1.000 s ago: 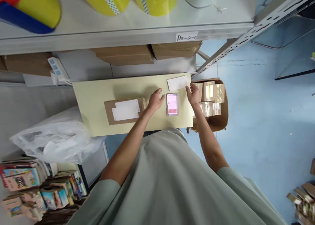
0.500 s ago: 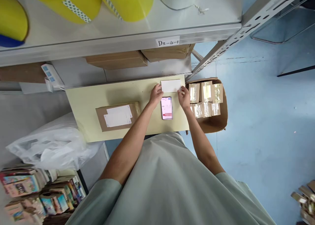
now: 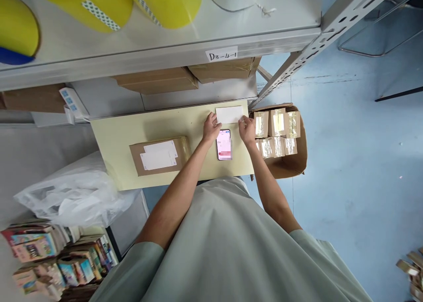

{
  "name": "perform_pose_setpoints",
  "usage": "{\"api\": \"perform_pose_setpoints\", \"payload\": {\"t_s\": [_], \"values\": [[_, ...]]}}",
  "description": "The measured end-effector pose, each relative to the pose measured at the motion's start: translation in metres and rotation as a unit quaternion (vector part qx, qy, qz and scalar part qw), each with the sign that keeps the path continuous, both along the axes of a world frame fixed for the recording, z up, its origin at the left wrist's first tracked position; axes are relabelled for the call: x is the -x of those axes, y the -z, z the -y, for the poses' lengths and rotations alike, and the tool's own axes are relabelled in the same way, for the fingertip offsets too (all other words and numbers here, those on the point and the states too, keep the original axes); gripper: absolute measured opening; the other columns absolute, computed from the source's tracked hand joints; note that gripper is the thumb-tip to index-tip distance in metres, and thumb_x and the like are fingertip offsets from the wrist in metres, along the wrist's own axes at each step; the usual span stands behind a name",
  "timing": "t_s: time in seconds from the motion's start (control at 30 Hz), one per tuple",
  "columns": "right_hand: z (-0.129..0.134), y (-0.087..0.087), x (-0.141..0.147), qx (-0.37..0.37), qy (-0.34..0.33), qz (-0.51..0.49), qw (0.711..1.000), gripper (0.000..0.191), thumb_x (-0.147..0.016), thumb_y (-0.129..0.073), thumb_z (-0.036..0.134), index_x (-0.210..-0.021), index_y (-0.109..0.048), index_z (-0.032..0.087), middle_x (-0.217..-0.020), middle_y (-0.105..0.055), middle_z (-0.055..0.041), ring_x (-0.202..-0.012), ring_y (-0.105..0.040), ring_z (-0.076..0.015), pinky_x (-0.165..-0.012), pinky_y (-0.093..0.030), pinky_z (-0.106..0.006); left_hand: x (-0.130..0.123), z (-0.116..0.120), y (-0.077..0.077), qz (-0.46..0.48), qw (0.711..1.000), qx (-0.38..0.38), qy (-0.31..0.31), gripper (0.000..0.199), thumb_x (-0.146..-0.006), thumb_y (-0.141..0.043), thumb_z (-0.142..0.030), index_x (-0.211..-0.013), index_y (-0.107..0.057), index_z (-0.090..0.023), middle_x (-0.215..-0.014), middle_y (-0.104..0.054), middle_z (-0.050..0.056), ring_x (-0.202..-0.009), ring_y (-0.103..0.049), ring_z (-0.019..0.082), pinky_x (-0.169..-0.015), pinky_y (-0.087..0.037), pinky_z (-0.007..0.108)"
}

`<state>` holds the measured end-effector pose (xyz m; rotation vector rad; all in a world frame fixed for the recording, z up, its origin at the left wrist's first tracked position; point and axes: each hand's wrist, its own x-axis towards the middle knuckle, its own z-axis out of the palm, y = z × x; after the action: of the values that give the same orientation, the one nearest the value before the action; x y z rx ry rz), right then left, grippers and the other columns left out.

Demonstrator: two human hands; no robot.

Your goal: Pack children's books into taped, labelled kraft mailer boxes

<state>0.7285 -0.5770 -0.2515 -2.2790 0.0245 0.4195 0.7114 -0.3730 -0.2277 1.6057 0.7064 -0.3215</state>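
A flat white rectangle (image 3: pixel 229 114), seemingly a card or folded paper, is held over the far edge of the cream tabletop (image 3: pixel 165 122). Its left edge is pinched between the curled fingers of my left hand (image 3: pixel 211 128). At the right edge, my right hand (image 3: pixel 247 129) grips it with bent fingers. Just below, between my wrists, lies a smartphone (image 3: pixel 224 145) with a pink screen lit up. To the left of my left forearm rests a brown cardboard parcel (image 3: pixel 134 157) with white labels on its top.
A metal shelf (image 3: pixel 158 57) with yellow tape rolls (image 3: pixel 109 11) overhangs the table's far side. Right of the table stands an open carton (image 3: pixel 287 165) with several small taped boxes. A plastic bag (image 3: pixel 82 196) and stacked books (image 3: pixel 36 244) are at lower left.
My left hand has shifted very slightly right along the white card's edge. The card, phone and parcel stay in place; the view has moved a little.
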Motion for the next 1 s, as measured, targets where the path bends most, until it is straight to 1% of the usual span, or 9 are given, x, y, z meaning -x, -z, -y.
{"api": "perform_pose_setpoints", "payload": {"t_s": [0.1, 0.2, 0.3, 0.43, 0.57, 0.67, 0.77, 0.87, 1.0], "values": [[-0.005, -0.006, 0.002, 0.01, 0.078, 0.003, 0.997, 0.053, -0.117, -0.047, 0.052, -0.149, -0.069, 0.015, -0.146, -0.066, -0.0227, -0.142, -0.066, -0.0349, -0.12, -0.057, -0.051, 0.002, 0.001, 0.002, 0.004, 1.0, 0.0, -0.008, 0.094, -0.085, -0.079, -0.011, -0.173, -0.046, -0.021, -0.173, -0.056, 0.022, -0.158, -0.059, 0.037, -0.13, -0.049, 0.053], [-0.01, -0.018, 0.002, 0.024, 0.096, 0.022, 0.995, 0.045, -0.117, -0.047, 0.047, -0.141, -0.071, 0.017, -0.145, -0.068, -0.0213, -0.14, -0.067, -0.0338, -0.119, -0.058, -0.049, 0.003, 0.002, 0.001, 0.005, 1.0, -0.004, -0.007, 0.092, -0.085, -0.079, -0.012, -0.172, -0.047, -0.018, -0.173, -0.056, 0.024, -0.158, -0.059, 0.037, -0.131, -0.048, 0.053], [-0.012, -0.03, -0.001, 0.028, 0.105, 0.011, 0.994, 0.041, -0.118, -0.049, 0.052, -0.127, -0.073, 0.02, -0.134, -0.074, -0.0179, -0.126, -0.073, -0.0312, -0.112, -0.06, -0.047, 0.003, 0.0, 0.0, 0.013, 1.0, -0.004, -0.004, 0.086, -0.087, -0.077, -0.011, -0.169, -0.051, -0.015, -0.17, -0.058, 0.025, -0.157, -0.06, 0.036, -0.132, -0.048, 0.051], [-0.011, -0.037, -0.008, 0.016, 0.114, -0.009, 0.993, 0.046, -0.117, -0.05, 0.059, -0.114, -0.074, 0.021, -0.123, -0.078, -0.0159, -0.109, -0.077, -0.0299, -0.104, -0.062, -0.045, 0.001, 0.0, -0.001, 0.019, 1.0, 0.003, -0.004, 0.081, -0.086, -0.078, -0.012, -0.165, -0.057, -0.017, -0.167, -0.062, 0.022, -0.157, -0.061, 0.036, -0.132, -0.048, 0.052], [-0.012, -0.032, -0.012, 0.008, 0.106, 0.023, 0.994, 0.053, -0.118, -0.042, 0.064, -0.115, -0.074, 0.021, -0.125, -0.077, -0.0176, -0.107, -0.078, -0.0298, -0.1, -0.064, -0.045, -0.001, 0.001, -0.003, 0.024, 1.0, -0.004, -0.011, 0.076, -0.086, -0.079, -0.012, -0.161, -0.061, -0.016, -0.165, -0.064, 0.023, -0.157, -0.061, 0.037, -0.133, -0.046, 0.052], [-0.014, -0.027, -0.011, 0.003, 0.1, 0.038, 0.994, 0.055, -0.118, -0.038, 0.064, -0.117, -0.072, 0.02, -0.12, -0.077, -0.0174, -0.107, -0.077, -0.0297, -0.101, -0.063, -0.045, -0.001, 0.0, -0.008, 0.031, 0.999, -0.01, -0.018, 0.068, -0.087, -0.08, -0.014, -0.154, -0.066, -0.017, -0.157, -0.071, 0.021, -0.15, -0.067, 0.035, -0.13, -0.05, 0.051], [-0.017, -0.025, -0.009, 0.002, 0.1, 0.026, 0.995, 0.051, -0.119, -0.039, 0.061, -0.122, -0.068, 0.02, -0.119, -0.078, -0.0169, -0.109, -0.077, -0.0301, -0.103, -0.063, -0.046, -0.003, -0.003, -0.014, 0.028, 0.999, -0.029, -0.032, 0.063, -0.085, -0.084, -0.018, -0.146, -0.07, -0.017, -0.138, -0.081, 0.016, -0.135, -0.076, 0.033, -0.122, -0.057, 0.048], [-0.018, -0.027, -0.008, 0.002, 0.103, 0.028, 0.994, 0.047, -0.118, -0.041, 0.06, -0.128, -0.066, 0.021, -0.124, -0.078, -0.0166, -0.112, -0.077, -0.0298, -0.104, -0.064, -0.047, -0.008, -0.006, -0.018, 0.023, 0.998, -0.056, -0.037, 0.058, -0.083, -0.088, -0.023, -0.138, -0.073, -0.015, -0.117, -0.085, 0.012, -0.118, -0.082, 0.028, -0.112, -0.062, 0.042], [-0.016, -0.03, -0.005, -0.007, 0.097, 0.034, 0.995, 0.042, -0.118, -0.042, 0.055, -0.133, -0.065, 0.023, -0.13, -0.076, -0.0167, -0.115, -0.076, -0.0299, -0.107, -0.064, -0.05, -0.017, -0.009, -0.021, 0.014, 0.996, -0.079, -0.043, 0.049, -0.082, -0.091, -0.029, -0.127, -0.077, -0.017, -0.106, -0.086, 0.009, -0.1, -0.083, 0.024, -0.099, -0.065, 0.036]]}}
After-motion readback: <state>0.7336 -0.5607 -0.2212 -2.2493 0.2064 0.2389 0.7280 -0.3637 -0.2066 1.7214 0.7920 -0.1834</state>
